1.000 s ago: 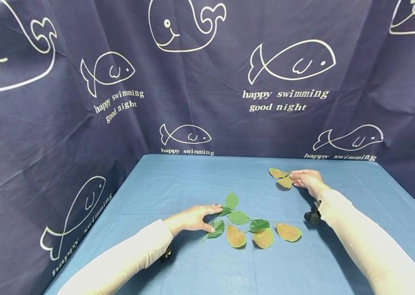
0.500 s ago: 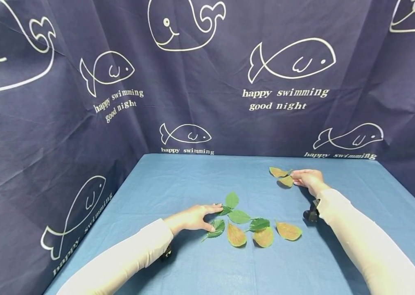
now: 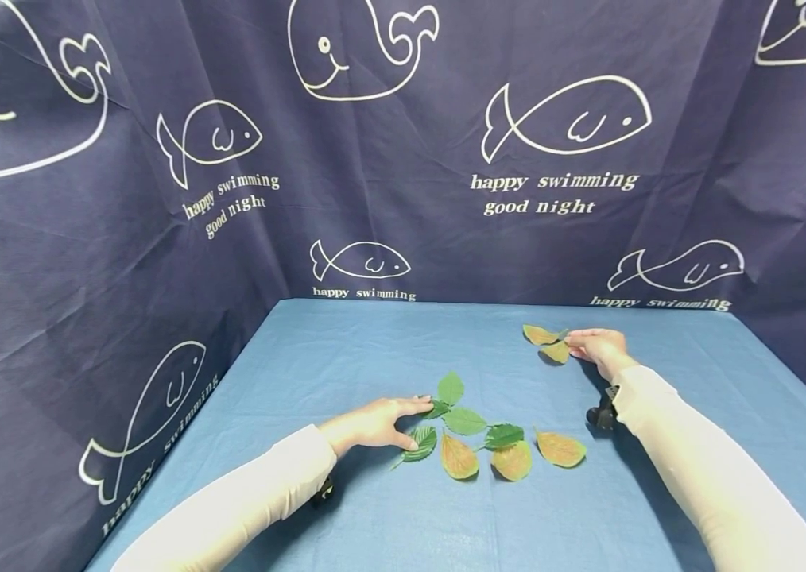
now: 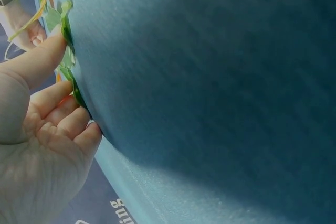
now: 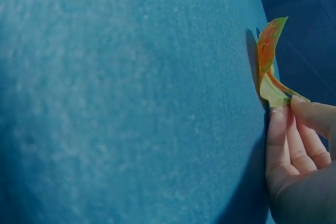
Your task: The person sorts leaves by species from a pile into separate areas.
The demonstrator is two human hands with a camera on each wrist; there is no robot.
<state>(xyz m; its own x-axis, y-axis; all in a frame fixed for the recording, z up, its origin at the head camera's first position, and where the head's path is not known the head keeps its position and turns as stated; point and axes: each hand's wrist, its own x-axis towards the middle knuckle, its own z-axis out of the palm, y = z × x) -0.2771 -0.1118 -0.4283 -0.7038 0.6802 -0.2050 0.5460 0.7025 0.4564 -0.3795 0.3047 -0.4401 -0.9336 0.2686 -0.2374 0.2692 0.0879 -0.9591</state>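
My right hand [image 3: 599, 349] is at the far right of the blue table. Its thumb and forefinger pinch an orange-green artificial leaf [image 5: 268, 51] by the stem end. In the head view a second yellowish leaf [image 3: 539, 335] lies beside the pinched one [image 3: 556, 352]. Nearer the middle, my left hand [image 3: 374, 423] rests low with fingers and thumb spread. Its fingertips touch a dark green leaf [image 3: 437, 409], partly covered by them. The thumb touches another ribbed green leaf [image 3: 423, 445], also seen in the left wrist view as a green leaf [image 4: 65, 30] edge.
Two lighter green leaves [image 3: 451, 388] lie past the left fingertips. Several orange-brown leaves [image 3: 459, 457] and a dark green leaf [image 3: 503, 435] form a row to the right. Dark blue curtains [image 3: 403, 159] with fish drawings stand behind and left of the table [image 3: 346, 342].
My right wrist has shifted very slightly left, and the pinched leaf has turned a little. The left hand and the row of leaves have not moved.
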